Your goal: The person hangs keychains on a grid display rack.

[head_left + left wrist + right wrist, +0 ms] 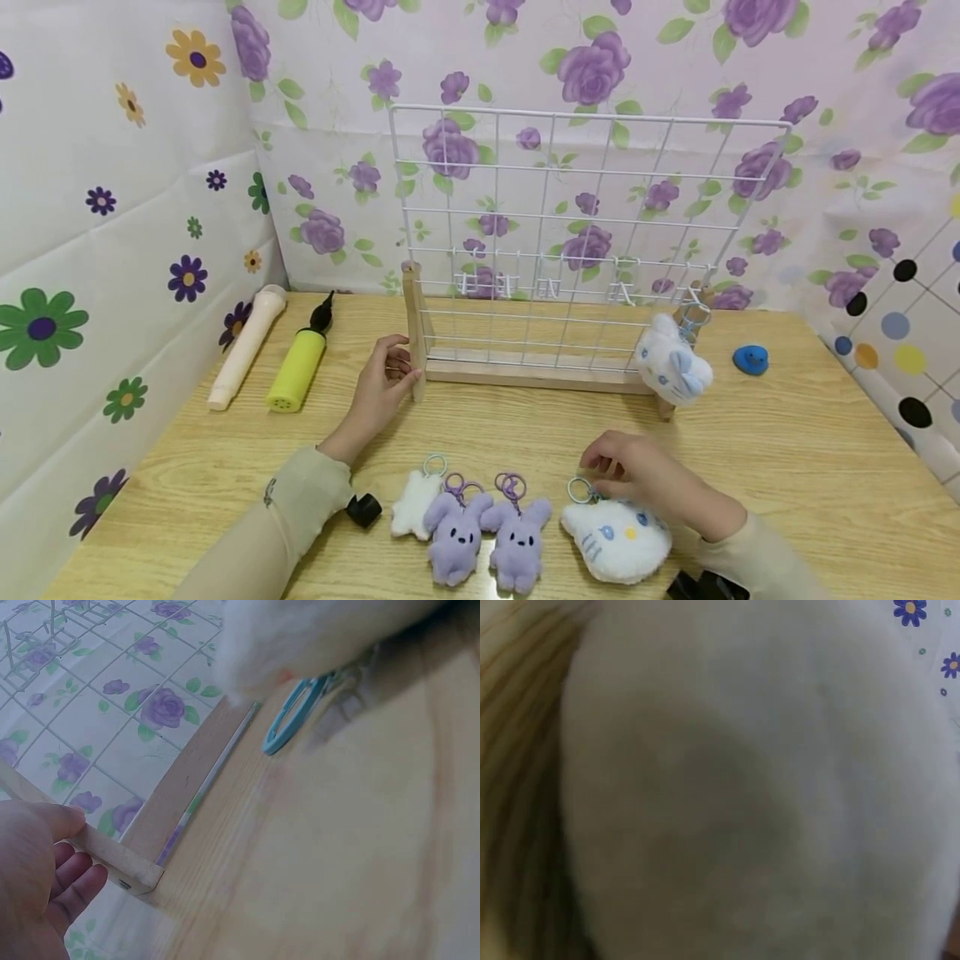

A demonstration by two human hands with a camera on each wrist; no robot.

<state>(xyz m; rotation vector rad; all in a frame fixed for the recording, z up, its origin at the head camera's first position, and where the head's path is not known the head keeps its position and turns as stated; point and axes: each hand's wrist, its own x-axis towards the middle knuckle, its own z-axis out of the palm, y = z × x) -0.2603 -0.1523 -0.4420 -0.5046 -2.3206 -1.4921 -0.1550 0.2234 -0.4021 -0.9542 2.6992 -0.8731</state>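
Note:
In the head view my left hand point(382, 379) holds the left wooden post point(415, 333) of a white wire grid rack point(555, 217). Thumb and fingers lie on opposite sides of that wood point(112, 851) in the left wrist view. My right hand point(633, 467) hovers at a white plush cat-head keychain point(618, 546), fingers bent and apart, with the thumb right beside its light blue ring point(579, 490). White plush point(757, 787) fills most of the right wrist view. Two purple plush bunny keychains point(455, 542) and a small white plush keychain point(414, 504) lie between the hands.
Another white plush keychain point(670, 362) hangs at the rack's right end. Several white hooks point(547, 287) line the grid. A yellow-green hand pump point(300, 367) and a pale tube-shaped object point(247, 346) lie at left. A small blue figure point(751, 359) sits at right.

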